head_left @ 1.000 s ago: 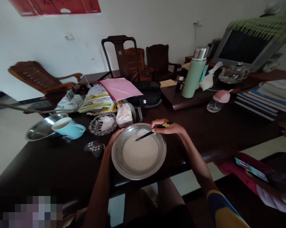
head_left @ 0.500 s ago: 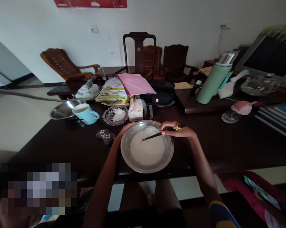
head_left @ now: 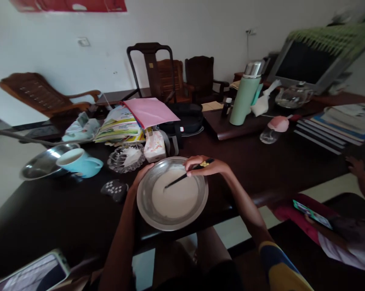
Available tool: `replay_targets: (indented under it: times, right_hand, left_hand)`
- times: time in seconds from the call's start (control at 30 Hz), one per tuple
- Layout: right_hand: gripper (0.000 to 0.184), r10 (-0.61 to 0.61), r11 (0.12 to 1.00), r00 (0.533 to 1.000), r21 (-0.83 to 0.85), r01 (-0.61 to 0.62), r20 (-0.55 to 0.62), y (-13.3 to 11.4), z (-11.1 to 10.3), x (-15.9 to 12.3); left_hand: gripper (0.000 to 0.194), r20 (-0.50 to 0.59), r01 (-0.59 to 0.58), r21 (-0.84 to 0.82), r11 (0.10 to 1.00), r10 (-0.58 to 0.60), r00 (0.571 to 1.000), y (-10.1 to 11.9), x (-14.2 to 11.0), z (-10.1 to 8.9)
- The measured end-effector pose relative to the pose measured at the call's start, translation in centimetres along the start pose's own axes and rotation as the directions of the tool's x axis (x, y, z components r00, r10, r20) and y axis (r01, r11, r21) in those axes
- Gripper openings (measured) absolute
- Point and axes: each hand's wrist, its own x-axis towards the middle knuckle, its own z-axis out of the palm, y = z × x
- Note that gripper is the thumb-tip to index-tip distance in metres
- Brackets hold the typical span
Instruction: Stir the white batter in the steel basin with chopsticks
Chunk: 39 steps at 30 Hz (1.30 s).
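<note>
A round metal bowl (head_left: 142, 202) holding a pale, milky batter (head_left: 175, 198) stands near the table's front edge. My left hand (head_left: 142, 173) grips the bowl's far left rim, its thumb and fingers partly hidden by the wall. Over the far right rim, my right hand (head_left: 205, 165) is closed on black chopsticks (head_left: 177, 180) with gold-coloured ends. Their tips dip into the batter left of its middle. Just left of my left forearm lies a dark game controller (head_left: 115, 190).
Beyond lie a light-blue mug (head_left: 82, 162), a metal basin (head_left: 38, 163), a glass dish (head_left: 117, 161) and a tissue pack (head_left: 154, 147). A green thermos (head_left: 245, 101) stands right. One phone (head_left: 39, 273) is at lower left; a person at right holds another phone (head_left: 311, 214).
The view has swung right, so most things sit further left. The chopsticks remain in my right hand with their tips in the batter. Another person's hand now shows at the right edge.
</note>
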Motion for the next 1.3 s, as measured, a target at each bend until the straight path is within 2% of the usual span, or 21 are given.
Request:
replay_targets:
  times: [0.1,0.2,0.33,0.4,0.47,0.6,0.67,0.73,0.87,1.0,1.13,1.2,1.3]
  right_hand:
    - [0.017,0.056,0.995,0.995,-0.072,-0.062,-0.082,0.4,-0.6,-0.1]
    - [0.020,0.093,0.993,0.990,-0.056,-0.100,-0.106,0.1,-1.8,-1.3]
    - [0.022,0.048,0.996,0.999,0.071,-0.049,0.016,-0.4,-2.1,-2.1]
    - [0.022,0.005,0.991,0.996,0.136,-0.018,0.093,-0.4,-1.5,-1.6]
    - [0.021,-0.026,0.990,0.993,0.144,0.009,0.116,-0.3,-0.6,-0.8]
    - [0.018,0.020,1.000,1.000,0.009,-0.020,-0.019,0.2,-0.1,0.1]
    - [0.019,0.075,0.997,0.993,-0.028,-0.077,-0.089,0.4,-0.8,-0.3]
    - [0.021,0.108,0.994,0.988,-0.011,-0.110,-0.106,0.4,-1.7,-1.2]
    - [0.024,0.076,0.993,0.997,0.096,-0.075,-0.012,0.1,-2.5,-2.2]
    - [0.024,0.047,0.982,0.992,0.175,-0.067,0.117,-0.1,-1.1,-0.9]
    - [0.021,0.059,0.997,0.998,0.054,-0.058,-0.010,0.0,-0.3,0.0]
    - [0.020,0.083,0.996,0.994,-0.015,-0.085,-0.078,0.1,-0.8,-0.4]
    - [0.022,0.100,0.995,0.991,-0.018,-0.102,-0.092,0.1,-2.1,-1.6]
  left_hand:
    - [0.031,0.074,0.035,-0.012,0.999,-0.034,0.997,0.3,0.5,0.2]
    - [0.029,0.079,0.026,-0.005,1.000,-0.026,0.997,0.0,0.7,0.0]
    - [0.030,0.050,-0.016,0.037,0.999,0.014,0.999,-0.6,1.2,-0.4]
    - [0.031,0.054,-0.022,0.045,0.999,0.020,0.998,-0.9,1.6,-0.6]
    - [0.033,0.066,-0.028,0.035,0.999,0.025,0.997,-1.1,1.8,-0.8]
    - [0.034,0.066,-0.020,0.036,0.999,0.018,0.998,-1.0,1.5,-0.7]
    - [0.033,0.049,-0.015,0.032,0.999,0.013,0.999,-0.8,1.2,-0.5]
    - [0.027,0.024,-0.004,-0.016,1.000,0.004,1.000,-0.5,0.9,-0.2]
    - [0.020,0.039,0.073,-0.133,0.988,-0.069,0.997,-0.2,0.6,0.1]
    - [0.020,0.025,0.057,-0.177,0.983,-0.054,0.998,0.0,0.5,0.4]
    - [0.015,-0.018,0.071,-0.161,0.984,-0.075,0.997,0.2,0.4,0.7]
    - [0.010,-0.054,0.048,-0.158,0.986,-0.058,0.997,0.1,0.3,0.7]
    - [0.008,-0.049,0.041,-0.179,0.983,-0.051,0.998,0.0,0.4,0.6]
